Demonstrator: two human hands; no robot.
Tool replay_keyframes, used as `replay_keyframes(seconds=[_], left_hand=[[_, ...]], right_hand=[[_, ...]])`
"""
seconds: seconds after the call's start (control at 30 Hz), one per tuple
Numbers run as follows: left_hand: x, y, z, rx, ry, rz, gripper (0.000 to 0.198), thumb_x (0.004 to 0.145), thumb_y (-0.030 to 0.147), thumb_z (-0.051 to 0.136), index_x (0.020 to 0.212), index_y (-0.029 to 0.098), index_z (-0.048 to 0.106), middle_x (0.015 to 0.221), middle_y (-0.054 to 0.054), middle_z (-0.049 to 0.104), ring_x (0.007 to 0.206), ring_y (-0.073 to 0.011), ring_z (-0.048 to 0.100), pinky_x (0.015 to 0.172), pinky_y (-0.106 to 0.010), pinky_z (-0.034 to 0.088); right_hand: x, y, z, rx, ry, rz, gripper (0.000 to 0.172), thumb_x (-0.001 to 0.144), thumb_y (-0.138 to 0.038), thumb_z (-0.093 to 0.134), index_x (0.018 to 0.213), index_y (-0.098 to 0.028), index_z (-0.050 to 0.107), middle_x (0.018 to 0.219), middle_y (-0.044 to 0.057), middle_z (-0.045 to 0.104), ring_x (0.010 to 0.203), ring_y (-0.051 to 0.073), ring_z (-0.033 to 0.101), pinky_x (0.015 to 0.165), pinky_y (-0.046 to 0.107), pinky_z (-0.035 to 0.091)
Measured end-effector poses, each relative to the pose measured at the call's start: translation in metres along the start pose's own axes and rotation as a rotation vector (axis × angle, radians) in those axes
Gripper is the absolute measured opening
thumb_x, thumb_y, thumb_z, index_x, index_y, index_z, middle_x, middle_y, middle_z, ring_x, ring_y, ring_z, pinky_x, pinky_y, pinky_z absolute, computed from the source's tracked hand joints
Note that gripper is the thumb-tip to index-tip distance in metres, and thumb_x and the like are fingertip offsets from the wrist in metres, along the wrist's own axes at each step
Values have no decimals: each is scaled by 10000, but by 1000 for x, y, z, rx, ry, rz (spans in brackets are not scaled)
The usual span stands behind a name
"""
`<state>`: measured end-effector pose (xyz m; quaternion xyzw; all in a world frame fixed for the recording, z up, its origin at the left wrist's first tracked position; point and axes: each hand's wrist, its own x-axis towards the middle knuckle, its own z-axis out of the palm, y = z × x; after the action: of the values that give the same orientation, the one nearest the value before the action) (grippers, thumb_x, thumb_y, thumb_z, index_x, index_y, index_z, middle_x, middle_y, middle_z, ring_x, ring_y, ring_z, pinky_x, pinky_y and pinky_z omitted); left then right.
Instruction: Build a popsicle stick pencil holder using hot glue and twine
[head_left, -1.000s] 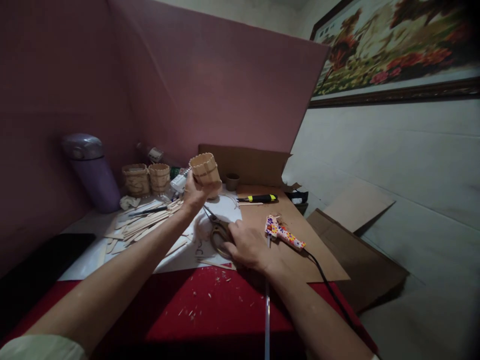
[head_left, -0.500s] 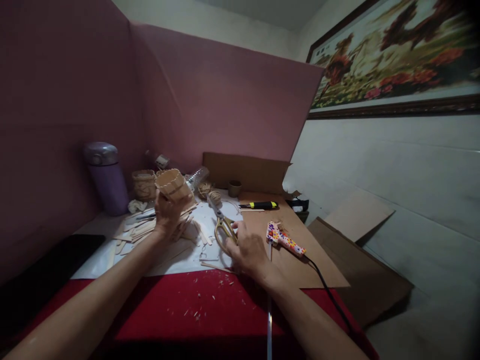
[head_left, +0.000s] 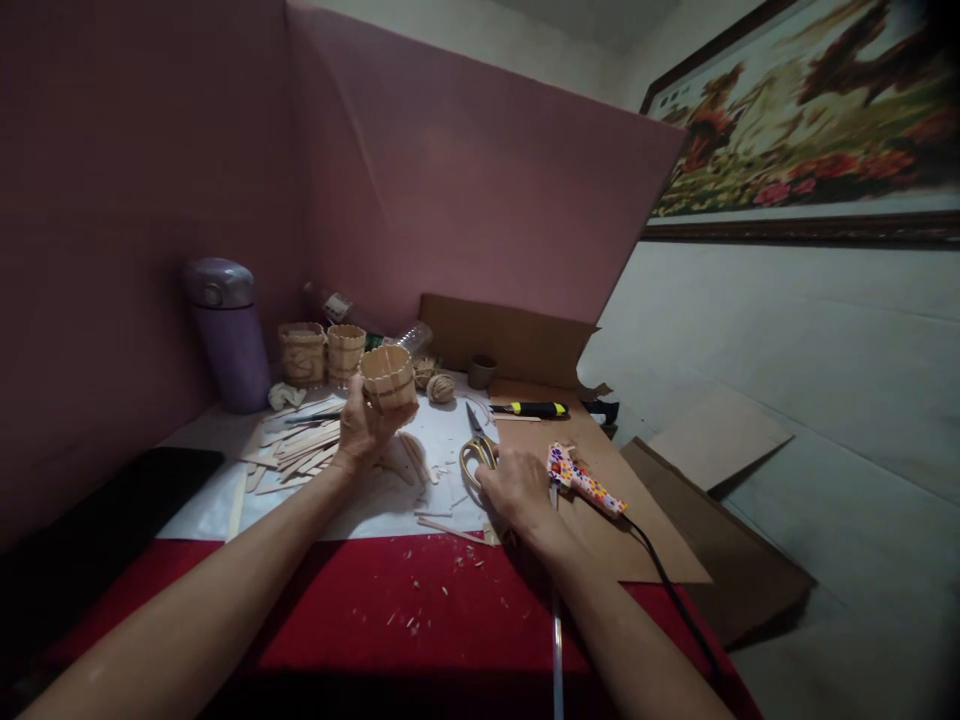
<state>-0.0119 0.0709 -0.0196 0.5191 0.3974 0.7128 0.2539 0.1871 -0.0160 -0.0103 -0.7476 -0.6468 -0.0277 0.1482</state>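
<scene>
My left hand (head_left: 363,432) is wrapped round a small cup made of wooden craft sticks (head_left: 391,382), lifted a little over the sheet with its open top tilted towards me. My right hand (head_left: 519,490) grips the gold-handled scissors (head_left: 471,462) low over the white sheet; their blades point away and look nearly closed. Loose wooden craft sticks (head_left: 307,450) lie in a heap left of the held cup. Two more stick cups (head_left: 302,355) stand behind. A flower-patterned glue gun (head_left: 589,480) rests just right of my right hand.
A purple bottle (head_left: 234,345) stands at the back left. Behind the scissors are a twine ball (head_left: 441,388), a small dark pot (head_left: 481,371) and a black-and-yellow utility knife (head_left: 532,409). The glue gun's black cord (head_left: 660,565) runs over the cardboard (head_left: 637,545). Wood scraps dot the red cloth (head_left: 360,620).
The held cup has shifted right and nearer, uncovering another cup behind it. My right hand has lowered the scissors towards the sheet. The whole view has shifted slightly.
</scene>
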Motion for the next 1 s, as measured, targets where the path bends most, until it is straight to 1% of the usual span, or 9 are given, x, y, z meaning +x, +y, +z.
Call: replay_keyframes(seconds=[0.07, 0.13, 0.23, 0.43, 0.6, 0.7, 0.8, 0.9, 1.0], left_hand=[[-4, 0, 0, 14, -88, 5, 588, 502, 314, 871, 959, 209, 517, 848, 22, 639, 757, -166, 610, 674, -280, 500], [-9, 1, 1, -64, -159, -33, 598, 554, 347, 852, 1026, 211, 511, 926, 1, 647, 796, -182, 627, 677, -288, 514], [-13, 2, 3, -159, -233, -103, 643, 566, 361, 856, 1082, 217, 500, 971, -21, 656, 815, -203, 651, 671, -300, 536], [-9, 2, 9, -198, -213, -190, 714, 463, 356, 903, 1035, 200, 505, 988, -51, 677, 921, -239, 671, 784, -347, 562], [-10, 8, 12, -256, -213, -257, 722, 452, 373, 904, 1027, 192, 506, 1018, -76, 685, 955, -256, 675, 816, -384, 572], [-13, 9, 13, -240, -279, -264, 719, 448, 371, 906, 1017, 190, 508, 1028, -87, 690, 971, -268, 675, 827, -394, 573], [-17, 8, 15, -239, -400, -272, 720, 465, 350, 902, 1046, 184, 511, 1068, -102, 691, 989, -274, 672, 835, -394, 571], [-20, 8, 16, -248, -496, -309, 726, 499, 341, 887, 1092, 180, 500, 1081, -105, 687, 981, -267, 672, 841, -397, 566], [-19, 6, 14, -171, -525, -302, 704, 526, 340, 872, 1100, 175, 499, 1058, -90, 677, 966, -260, 665, 840, -402, 556]], right_hand=[[5, 0, 3, -11, 2, -7, 266, 839, -260, 539, 930, -133, 753, 911, 190, 769, 840, 304, 721, 642, 328, 414], [8, 1, 5, -14, 4, -25, 261, 869, -279, 547, 955, -133, 744, 955, 187, 766, 880, 295, 718, 669, 321, 421], [8, 3, 7, -2, 4, -66, 249, 896, -344, 578, 969, -163, 732, 995, 156, 765, 924, 269, 710, 711, 304, 426], [4, 3, 12, 43, 9, -119, 286, 921, -405, 567, 1055, -200, 715, 967, 123, 773, 902, 253, 710, 699, 292, 417], [8, 3, 15, 97, -10, -149, 241, 919, -381, 574, 991, -229, 747, 913, 79, 784, 854, 214, 715, 681, 262, 414], [10, 4, 16, 100, 4, -106, 254, 928, -318, 548, 1018, -193, 750, 928, 119, 781, 868, 238, 718, 687, 278, 419], [10, 5, 16, 96, 17, -80, 261, 934, -254, 521, 1012, -154, 749, 943, 160, 774, 877, 263, 718, 696, 298, 421], [9, 7, 16, 111, 21, -122, 228, 935, -252, 536, 1009, -189, 742, 981, 125, 776, 905, 242, 714, 715, 284, 421], [7, 9, 17, 119, 31, -150, 220, 939, -291, 549, 1015, -200, 734, 985, 110, 775, 907, 236, 711, 713, 282, 418]])
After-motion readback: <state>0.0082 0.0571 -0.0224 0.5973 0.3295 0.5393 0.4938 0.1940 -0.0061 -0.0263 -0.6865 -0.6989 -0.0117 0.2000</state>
